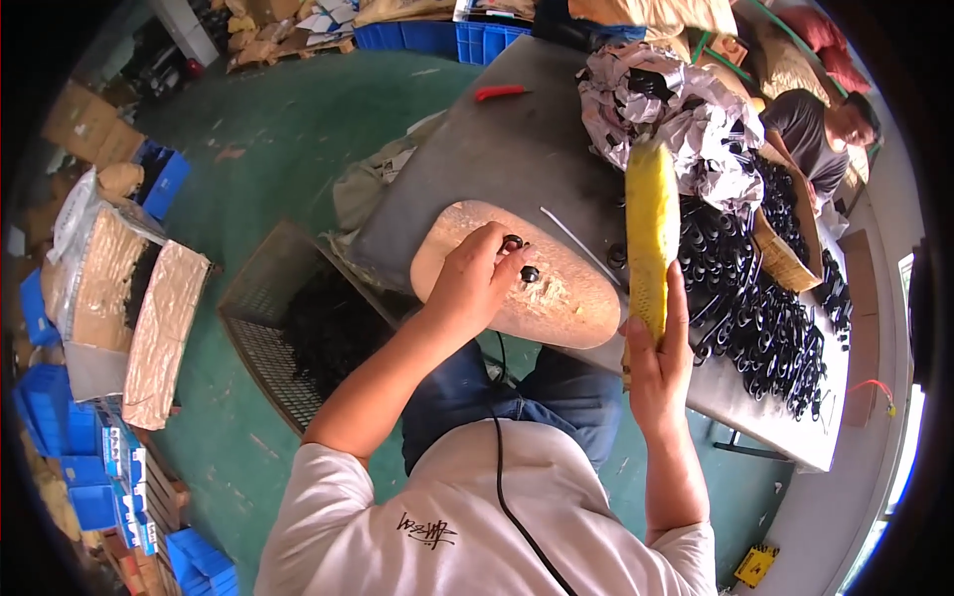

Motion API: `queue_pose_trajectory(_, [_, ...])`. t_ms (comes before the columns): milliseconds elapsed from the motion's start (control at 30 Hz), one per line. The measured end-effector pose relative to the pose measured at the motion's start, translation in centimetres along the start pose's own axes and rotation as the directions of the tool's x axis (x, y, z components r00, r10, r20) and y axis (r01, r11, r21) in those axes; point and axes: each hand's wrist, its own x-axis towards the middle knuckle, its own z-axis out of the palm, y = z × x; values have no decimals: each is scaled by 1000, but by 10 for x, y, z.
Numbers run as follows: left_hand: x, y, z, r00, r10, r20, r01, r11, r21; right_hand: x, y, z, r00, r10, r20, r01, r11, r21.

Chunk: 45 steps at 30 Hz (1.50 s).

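Note:
My left hand (475,276) is closed in a pinch on a small black part with rounded ends (530,274), partly hidden by the fingers. It is just over a worn wooden board (588,316) with rounded ends, which lies at the table's near edge. Pale scuffs and crumbs mark the board's middle. In my right hand (660,372) is a long, yellow club-shaped tool (652,223), raised upright at the board's right end. Its exact kind I cannot make out. A thin pale rod (576,241) lies behind the board.
Heaped black looped parts (735,298) cover the table's right side, with crumpled paper (676,114) behind. A red-handled tool (500,91) lies at the far left. A mesh crate (268,328) stands left of my legs. A person (803,139) sits across the table.

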Motion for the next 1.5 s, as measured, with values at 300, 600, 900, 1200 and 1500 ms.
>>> queue_pose_trajectory(300, [11,5,7,996,50,70,-59,990,128,16,83,92,923,153,353,49,863,-502])
queue_pose_trajectory(600, [-4,4,-30,971,-105,-213,130,986,106,23,93,58,973,-58,225,142,917,-373])
queue_pose_trajectory(900, [-59,-33,-177,752,-182,-634,470,822,321,28,125,29,923,-257,286,376,752,-540])
queue_pose_trajectory(1200, [-114,-132,-232,798,-245,-551,592,496,636,136,136,-39,892,-388,-231,33,566,-824])
queue_pose_trajectory(1500, [-74,-91,-98,957,-235,-173,287,859,424,180,184,-63,962,40,-268,-239,595,-768])
